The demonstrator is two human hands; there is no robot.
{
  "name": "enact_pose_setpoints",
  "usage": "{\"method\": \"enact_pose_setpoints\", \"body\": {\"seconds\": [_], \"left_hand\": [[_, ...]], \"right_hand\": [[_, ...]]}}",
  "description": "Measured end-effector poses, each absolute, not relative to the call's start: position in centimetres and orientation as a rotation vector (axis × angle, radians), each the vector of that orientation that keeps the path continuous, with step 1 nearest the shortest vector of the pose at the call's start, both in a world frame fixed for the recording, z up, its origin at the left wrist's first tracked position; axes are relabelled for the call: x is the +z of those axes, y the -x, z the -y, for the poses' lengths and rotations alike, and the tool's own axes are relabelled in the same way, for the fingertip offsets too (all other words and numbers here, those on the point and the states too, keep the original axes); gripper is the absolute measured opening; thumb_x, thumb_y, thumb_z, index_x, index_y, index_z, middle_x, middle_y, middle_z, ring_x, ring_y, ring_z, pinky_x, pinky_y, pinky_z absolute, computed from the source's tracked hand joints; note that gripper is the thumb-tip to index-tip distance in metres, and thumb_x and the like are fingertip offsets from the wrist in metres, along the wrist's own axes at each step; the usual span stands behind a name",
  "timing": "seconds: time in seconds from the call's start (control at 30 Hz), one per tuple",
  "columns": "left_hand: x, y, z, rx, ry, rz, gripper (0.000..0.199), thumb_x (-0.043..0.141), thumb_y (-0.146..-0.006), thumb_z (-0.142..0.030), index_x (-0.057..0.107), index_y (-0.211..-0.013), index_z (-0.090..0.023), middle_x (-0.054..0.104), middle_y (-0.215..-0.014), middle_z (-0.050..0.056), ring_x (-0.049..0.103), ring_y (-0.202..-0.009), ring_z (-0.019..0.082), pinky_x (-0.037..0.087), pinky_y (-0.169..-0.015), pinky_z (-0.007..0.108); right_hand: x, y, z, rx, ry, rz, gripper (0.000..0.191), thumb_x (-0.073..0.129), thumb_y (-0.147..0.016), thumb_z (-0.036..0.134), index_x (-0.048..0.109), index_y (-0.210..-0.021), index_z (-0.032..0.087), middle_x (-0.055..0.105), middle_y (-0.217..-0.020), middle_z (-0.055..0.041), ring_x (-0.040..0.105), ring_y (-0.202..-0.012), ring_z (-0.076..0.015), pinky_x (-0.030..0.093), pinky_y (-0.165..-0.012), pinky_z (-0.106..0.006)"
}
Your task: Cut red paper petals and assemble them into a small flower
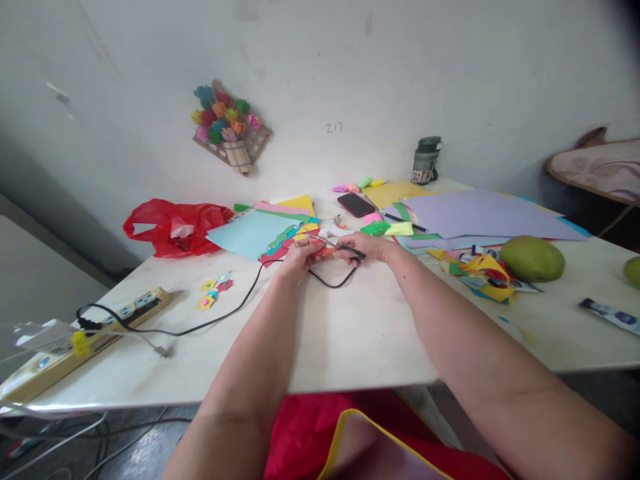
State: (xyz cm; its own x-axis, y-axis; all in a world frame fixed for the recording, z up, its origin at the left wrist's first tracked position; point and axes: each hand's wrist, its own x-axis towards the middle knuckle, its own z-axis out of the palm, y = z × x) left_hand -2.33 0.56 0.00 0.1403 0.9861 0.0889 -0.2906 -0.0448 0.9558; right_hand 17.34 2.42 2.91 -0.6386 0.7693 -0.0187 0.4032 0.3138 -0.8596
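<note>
My right hand [367, 245] is closed around the black handles of a pair of scissors [352, 251], whose thin blades point left toward my other hand. My left hand [300, 259] is closed, its fingertips pinched by the blade tips; what they grip is too small to make out. Just beyond my hands lie wavy-edged strips of coloured paper [281, 245] and a white glue gun [331, 230]. A black cord [240, 308] passes under my left wrist and loops in front of my hands. Small paper flowers [207, 297] rest to the left.
A power strip [125, 312] lies at the left edge, with a red plastic bag [173, 230] behind it. Coloured sheets [480, 212], a phone [356, 205] and a bottle [427, 160] are at the back. Paper scraps [483, 272], a green fruit [533, 259] and a tube [610, 315] are right.
</note>
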Motion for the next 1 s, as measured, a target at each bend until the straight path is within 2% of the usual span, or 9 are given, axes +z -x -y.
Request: {"method": "enact_pose_setpoints", "body": {"seconds": [0.33, 0.67, 1.0], "left_hand": [[-0.25, 2.48, -0.68, 1.272, -1.152, -0.849, 0.023, 0.081, -0.057, -0.025, 0.062, -0.061, -0.013, 0.057, -0.057, -0.001, 0.047, -0.047, 0.008, 0.039, -0.051, 0.024], [-0.16, 2.51, -0.70, 1.237, -1.150, -0.834, 0.024, 0.081, -0.057, -0.025, 0.063, -0.065, -0.012, 0.060, -0.058, 0.001, 0.050, -0.048, 0.008, 0.038, -0.048, 0.022], [0.11, 2.29, -0.37, 1.240, -1.143, -0.852, 0.023, 0.081, -0.055, -0.024, 0.062, -0.061, -0.013, 0.059, -0.055, 0.000, 0.050, -0.048, 0.008, 0.041, -0.050, 0.022]], "right_hand": [[3.03, -17.32, -2.34, 1.257, 1.066, 2.178, 0.027, 0.073, -0.074, 0.038, 0.058, -0.076, 0.015, 0.058, -0.058, 0.0014, 0.050, -0.043, -0.0074, 0.033, -0.041, -0.020], [3.39, -17.16, -1.91, 1.269, 1.081, 2.181, 0.023, 0.070, -0.078, 0.032, 0.055, -0.074, 0.015, 0.056, -0.054, 0.0026, 0.049, -0.041, -0.0065, 0.033, -0.041, -0.019], [3.13, -17.13, -2.09, 1.271, 1.074, 2.140, 0.027, 0.076, -0.072, 0.034, 0.057, -0.072, 0.015, 0.056, -0.053, 0.0031, 0.047, -0.040, -0.0065, 0.032, -0.039, -0.019]]}}
